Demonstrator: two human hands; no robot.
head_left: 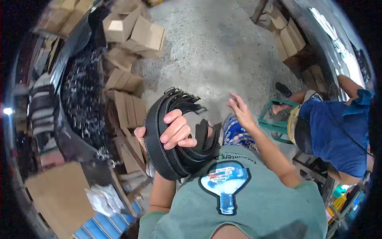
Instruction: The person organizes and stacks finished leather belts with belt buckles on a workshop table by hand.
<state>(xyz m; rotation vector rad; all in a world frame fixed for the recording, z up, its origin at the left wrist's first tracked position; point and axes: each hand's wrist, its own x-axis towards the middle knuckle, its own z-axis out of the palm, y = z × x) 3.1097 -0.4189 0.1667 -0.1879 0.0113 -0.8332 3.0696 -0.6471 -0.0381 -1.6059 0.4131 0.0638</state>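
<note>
A thick coiled bundle of black belts with light stitching hangs in front of my chest. My left hand is closed around it, fingers over the near side and thumb at the outer edge. Metal buckles show along the bundle's top end, and loose strap ends stick out on its right. My right hand is held out to the right of the belts, touching nothing, its fingers apart and slightly bent. Below it, a piece of blue patterned cloth covers my leg.
Open cardboard boxes line the left side, beside a heap of shiny black items. A flat cardboard sheet lies lower left. At right, a person in blue sits near a green frame. Concrete floor stretches ahead.
</note>
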